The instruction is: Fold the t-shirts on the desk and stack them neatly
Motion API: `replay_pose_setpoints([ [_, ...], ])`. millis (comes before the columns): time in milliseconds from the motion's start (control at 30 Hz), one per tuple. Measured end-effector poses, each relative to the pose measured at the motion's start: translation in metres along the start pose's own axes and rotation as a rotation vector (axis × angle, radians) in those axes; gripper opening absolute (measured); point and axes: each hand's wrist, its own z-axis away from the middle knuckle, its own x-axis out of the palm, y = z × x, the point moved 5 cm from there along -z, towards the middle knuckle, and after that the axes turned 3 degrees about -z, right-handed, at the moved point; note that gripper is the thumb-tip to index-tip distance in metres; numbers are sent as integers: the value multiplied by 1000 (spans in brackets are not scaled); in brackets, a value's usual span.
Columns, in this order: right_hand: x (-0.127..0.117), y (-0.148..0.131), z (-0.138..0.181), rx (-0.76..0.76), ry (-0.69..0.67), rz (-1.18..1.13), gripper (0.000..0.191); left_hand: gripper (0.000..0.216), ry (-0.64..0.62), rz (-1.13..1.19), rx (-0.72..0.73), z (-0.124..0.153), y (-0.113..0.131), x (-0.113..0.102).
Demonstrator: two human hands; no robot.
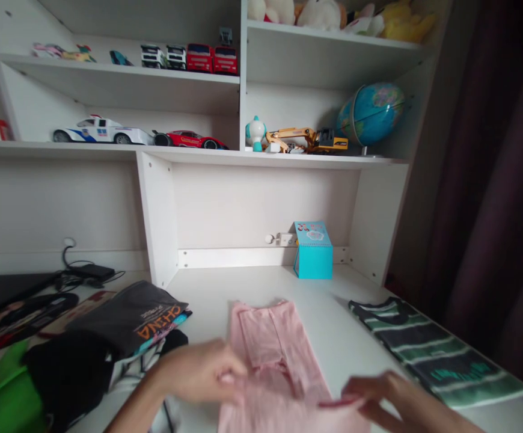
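A pink garment point(266, 337) lies partly folded on the white desk in front of me; I cannot tell its exact kind. My left hand point(205, 370) is closed in a pinch on its left side, near the front. On the other side, my right hand point(381, 397) pinches a corner of the same pink cloth, where a darker pink edge shows between the fingers. The cloth between both hands is lifted and blurred. Its near end runs out of the picture.
A folded green and black striped shirt point(437, 349) lies at right. Piled clothes, including a dark grey shirt point(130, 319) and a green piece point(9, 391), are at left. A blue desk calendar point(314, 261) stands behind. Shelves above hold toy cars and a globe point(376, 114).
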Motion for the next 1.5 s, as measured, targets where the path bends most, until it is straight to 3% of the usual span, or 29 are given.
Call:
replay_pose_setpoints([
  [67, -13, 21, -56, 96, -67, -145, 27, 33, 61, 103, -42, -38, -20, -39],
  [133, -8, 47, -114, 207, -139, -321, 31, 31, 90, 292, -156, -75, -56, -58],
  [267, 32, 100, -187, 336, -154, -291, 26, 25, 129, 458, -371, -121, -135, -47],
  [400, 58, 134, -208, 376, -139, -165, 21, 23, 138, 470, -376, -131, -170, -39],
  [567, 50, 151, -220, 361, -69, -16, 21, 22, 255, 245, -330, -139, -189, -53],
  [700, 60, 153, -220, 381, -28, 88, 21, 22, 319, 90, -380, -146, -201, -39],
  [800, 69, 148, -214, 400, -8, 117, 21, 31, 349, 21, -380, -145, -201, -30],
  [867, 65, 142, -212, 391, 18, 118, 21, 22, 337, -17, -355, -145, -194, -33],
  [967, 30, 122, -210, 336, 156, 113, 13, 14, 361, -62, -290, -143, -168, -55],
  [1133, -48, 60, -176, 173, 529, 125, 22, 23, 712, -79, 35, -123, -89, -114],
  [1233, -51, 7, -130, -12, 692, 260, 21, 20, 760, -57, 145, -109, -67, -123],
  [1300, -27, -23, -105, -115, 585, 348, 21, 22, 670, -77, 114, -107, -73, -113],
  [1367, 5, -38, -89, -150, 298, 311, 29, 33, 522, -140, -3, -110, -87, -95],
  [1433, 27, -37, -82, -132, 63, 188, 39, 45, 389, -224, -136, -113, -97, -73],
  [1500, 32, -18, -85, -78, 4, 94, 35, 42, 307, -275, -146, -117, -86, -48],
])
